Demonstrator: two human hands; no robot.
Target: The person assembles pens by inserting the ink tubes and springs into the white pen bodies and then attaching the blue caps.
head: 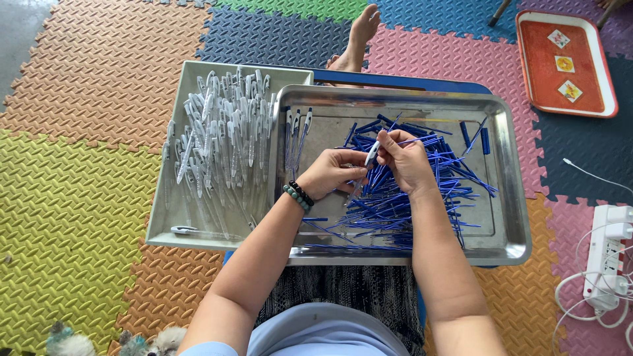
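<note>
My left hand (331,173), with bead bracelets at the wrist, grips a clear white pen barrel (372,155) over a steel tray (511,217). My right hand (407,160) pinches a thin blue refill (422,140) at the barrel's upper end. Under both hands lies a heap of blue refills (402,204) with several blue caps (484,140) at the back. A few assembled pens (297,128) lie at the tray's left end.
A grey tray (173,224) on the left is full of assembled white pens (224,142). A bare foot (359,36) rests beyond the trays. An orange tray (564,62) sits back right, and a white power strip (606,264) with cables lies right, on coloured foam mats.
</note>
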